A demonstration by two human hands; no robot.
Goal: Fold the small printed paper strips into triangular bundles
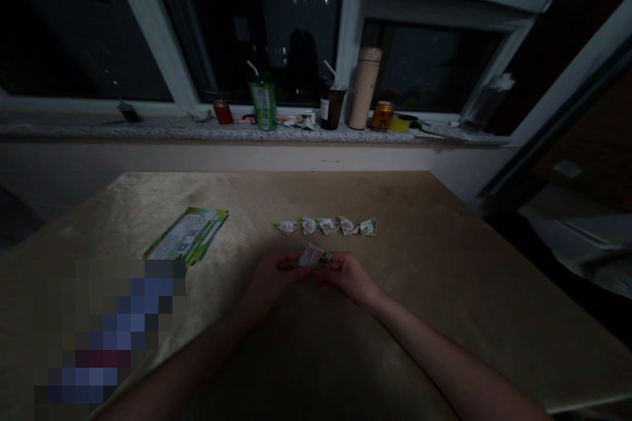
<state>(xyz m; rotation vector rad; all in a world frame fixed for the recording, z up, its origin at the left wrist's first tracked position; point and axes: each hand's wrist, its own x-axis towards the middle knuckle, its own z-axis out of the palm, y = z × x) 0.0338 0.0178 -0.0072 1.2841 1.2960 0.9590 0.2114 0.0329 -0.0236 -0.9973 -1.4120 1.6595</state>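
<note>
White-and-green paper [315, 255], just this side of the folded row [328, 226], is pinched by the left hand [274, 277] and right hand [351, 277], fingers mostly closed; dimness blurs their tips for me. Left of the row, a pixelated patch [111, 341] hides something.

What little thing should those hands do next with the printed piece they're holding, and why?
Probably fold the printed piece into a small pinched shape. The left hand and right hand both hold it by the fingers, and it looks flatter than the five folded pieces lined up on the table just beyond.
</note>
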